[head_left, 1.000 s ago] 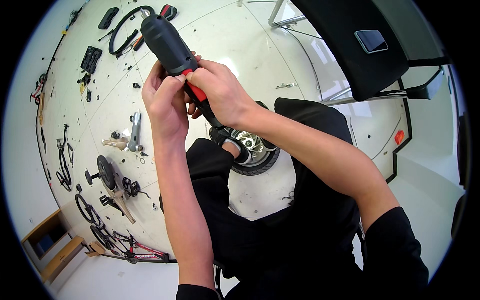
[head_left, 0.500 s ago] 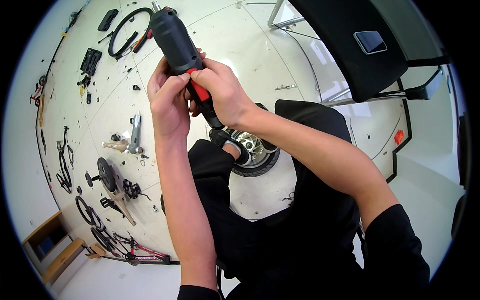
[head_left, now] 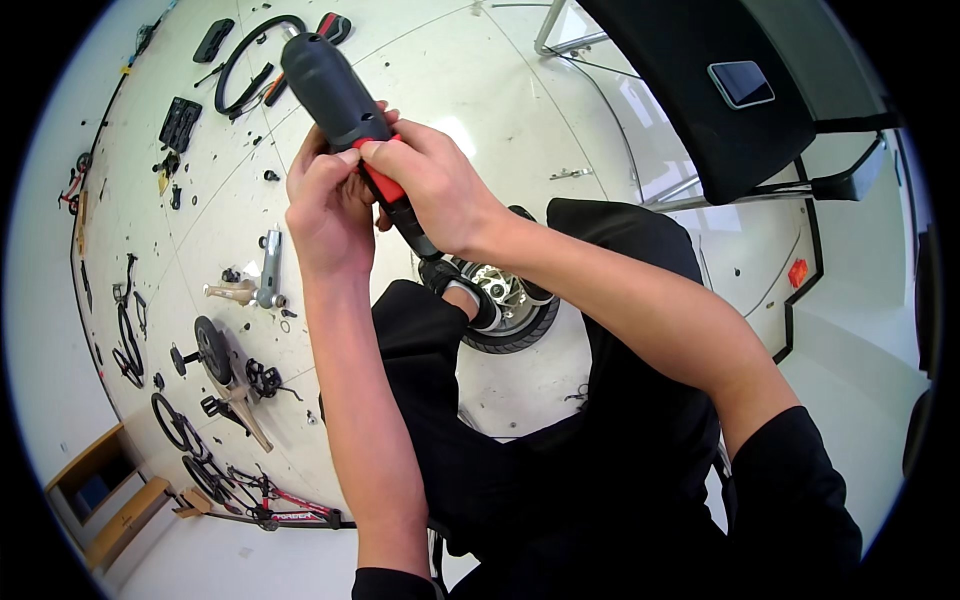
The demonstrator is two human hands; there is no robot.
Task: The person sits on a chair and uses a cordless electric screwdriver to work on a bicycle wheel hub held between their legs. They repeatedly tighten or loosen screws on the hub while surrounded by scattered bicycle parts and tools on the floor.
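Both hands hold a black power screwdriver with a red section and a metal tip at its far end. My left hand wraps its left side, thumb on top near the red part. On the other side, my right hand grips it, thumb pressed beside the left thumb. Some fingers are hidden beneath the tool. Below its near end, a small wheel with a black tyre lies on the floor by my feet, partly covered by a shoe.
On the right, a black chair carries a phone. Left on the floor are a grey metal arm, a crank with a chainring, a black case and a bent tyre. A red bike frame lies by the wall.
The power screwdriver and both hands have shifted slightly left, its tip now lower. A red and black object on the floor behind it shows more fully. The grip is the same.
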